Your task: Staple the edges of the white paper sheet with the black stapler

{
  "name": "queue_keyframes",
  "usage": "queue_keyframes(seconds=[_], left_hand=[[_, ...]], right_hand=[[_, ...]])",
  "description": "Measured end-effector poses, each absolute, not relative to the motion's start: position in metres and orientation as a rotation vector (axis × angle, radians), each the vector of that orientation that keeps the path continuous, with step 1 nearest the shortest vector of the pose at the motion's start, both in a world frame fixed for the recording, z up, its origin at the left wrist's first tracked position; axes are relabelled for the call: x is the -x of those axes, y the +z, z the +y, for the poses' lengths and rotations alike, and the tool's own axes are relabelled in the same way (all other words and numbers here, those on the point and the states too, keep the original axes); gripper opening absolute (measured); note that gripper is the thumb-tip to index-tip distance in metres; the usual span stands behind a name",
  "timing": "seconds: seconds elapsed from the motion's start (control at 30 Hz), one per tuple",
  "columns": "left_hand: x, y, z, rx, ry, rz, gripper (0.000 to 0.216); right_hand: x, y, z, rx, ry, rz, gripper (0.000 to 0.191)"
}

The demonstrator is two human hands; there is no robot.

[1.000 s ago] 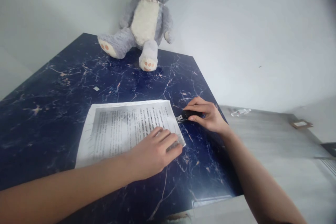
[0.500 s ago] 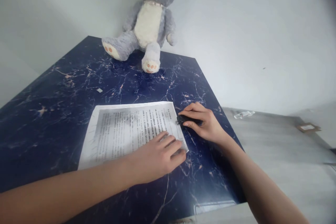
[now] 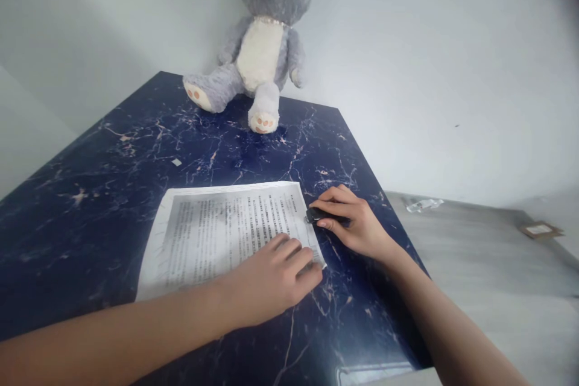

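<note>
A stack of printed sheets [image 3: 212,229] lies on the dark blue marbled table [image 3: 94,235], its right edge near my right hand. My left hand [image 3: 283,274] rests across the sheets' lower right part, fingers slightly bent and apart, pressing on the paper. It covers some of the print, and its fingertips are partly hidden. My right hand [image 3: 357,223] is closed around a small black stapler [image 3: 328,215]. The stapler's metal-tipped front end meets the right edge of the stack; I cannot tell how far the paper sits inside it.
A grey plush toy [image 3: 262,54] sits at the table's far end against the wall. A small white scrap [image 3: 176,162] lies left of centre. At the near edge is a pale flat object [image 3: 375,373]. Clear plastic [image 3: 424,205] and brown cardboard [image 3: 540,229] lie on the floor.
The view has tilted up slightly, so everything sits a little lower. Both hands, the stapler and the sheets keep nearly the same places relative to each other.
</note>
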State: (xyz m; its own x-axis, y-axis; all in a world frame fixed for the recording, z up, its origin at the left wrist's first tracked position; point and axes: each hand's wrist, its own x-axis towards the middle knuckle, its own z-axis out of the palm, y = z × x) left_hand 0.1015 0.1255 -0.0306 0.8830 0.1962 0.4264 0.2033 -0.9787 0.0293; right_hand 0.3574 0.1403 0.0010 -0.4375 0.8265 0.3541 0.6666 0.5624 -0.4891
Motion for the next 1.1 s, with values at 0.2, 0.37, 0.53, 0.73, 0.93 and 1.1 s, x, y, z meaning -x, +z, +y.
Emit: queue_keyframes(seconds=[0.2,0.37,0.53,0.73,0.93,1.1], left_hand=[[-0.102,-0.03,0.126,3.021,-0.683,-0.315,0.024],[-0.102,-0.032,0.126,3.042,-0.654,-0.306,0.025],[-0.103,-0.033,0.126,3.048,-0.656,-0.302,0.026],[-0.103,-0.031,0.126,3.051,-0.629,-0.311,0.025],[-0.103,-0.033,0.126,3.061,-0.631,-0.322,0.025],[-0.103,-0.034,0.126,3.085,-0.633,-0.336,0.025]], right_hand=[[-0.357,0.001,0.14,1.198,0.363,-2.24,0.024],[-0.356,0.0,0.14,1.206,0.361,-2.235,0.025],[-0.357,-0.001,0.14,1.218,0.344,-2.249,0.024],[-0.354,-0.002,0.138,1.248,0.311,-2.272,0.022],[-0.348,-0.003,0.135,1.323,0.147,-2.356,0.021],[-0.34,0.0,0.133,1.368,-0.002,-2.491,0.023]])
